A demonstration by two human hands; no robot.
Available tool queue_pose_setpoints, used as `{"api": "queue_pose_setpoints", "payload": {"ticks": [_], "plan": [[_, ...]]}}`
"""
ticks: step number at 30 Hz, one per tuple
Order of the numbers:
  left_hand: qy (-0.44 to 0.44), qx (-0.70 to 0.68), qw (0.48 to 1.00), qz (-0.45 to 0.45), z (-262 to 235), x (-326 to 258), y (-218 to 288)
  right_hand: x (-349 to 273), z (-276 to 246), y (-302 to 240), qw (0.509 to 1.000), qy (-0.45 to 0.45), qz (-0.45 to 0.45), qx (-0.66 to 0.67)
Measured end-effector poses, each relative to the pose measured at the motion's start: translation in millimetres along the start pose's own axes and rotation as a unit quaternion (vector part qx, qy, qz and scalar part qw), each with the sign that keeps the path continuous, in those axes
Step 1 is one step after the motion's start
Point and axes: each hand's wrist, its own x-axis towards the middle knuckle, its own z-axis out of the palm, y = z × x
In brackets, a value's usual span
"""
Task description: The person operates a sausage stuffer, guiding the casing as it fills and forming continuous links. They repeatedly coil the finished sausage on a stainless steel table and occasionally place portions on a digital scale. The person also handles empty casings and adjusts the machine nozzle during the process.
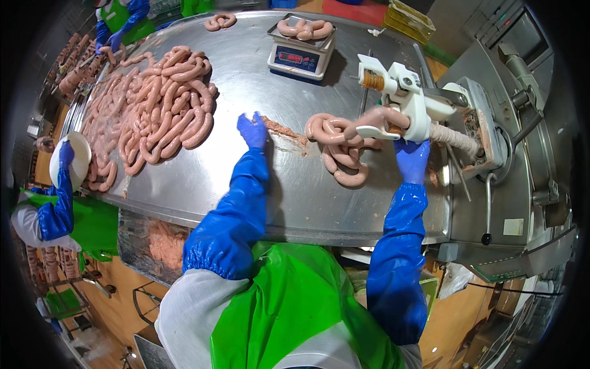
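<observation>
Nearest is the green apron [283,295]. On the steel table [236,74], the left hand [252,132] touches minced meat [284,130]; whether it grips, I cannot tell. The right hand [412,158] is under the white machine [419,114], fingers partly hidden, grip unclear. Sausage coil [345,155] lies between them. One tub [132,240] contains pink meat; the scale [299,60] bears sausages and red digits.
</observation>
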Motion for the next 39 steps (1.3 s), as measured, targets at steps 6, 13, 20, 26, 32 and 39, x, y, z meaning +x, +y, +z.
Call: {"api": "queue_pose_setpoints", "payload": {"ticks": [6,13,20,26,32,39], "plan": [[-0.260,0.021,0.962,0.082,18.9,-36.2,12.0,5.0,5.7,-18.6,0.932,0.057,0.181,0.310],[-0.442,0.026,0.784,0.436,-36.1,-126.7,25.6,9.1,-1.8,-18.4,0.951,0.018,0.166,0.258],[-0.232,0.482,0.808,0.246,-295.4,-56.5,-109.4,16.6,-17.2,3.9,0.983,-0.021,0.102,0.148],[0.044,0.607,0.792,0.051,-559.7,-81.4,-207.2,9.1,-3.3,1.4,0.985,-0.003,0.096,0.143],[0.184,0.565,0.799,-0.097,-501.7,-99.3,-219.6,1.0,-10.5,-0.3,0.992,-0.053,-0.067,-0.089],[-0.164,-0.067,0.956,0.234,-165.3,-81.0,63.2,13.1,4.2,-2.2,0.940,0.018,0.153,0.305]]}}
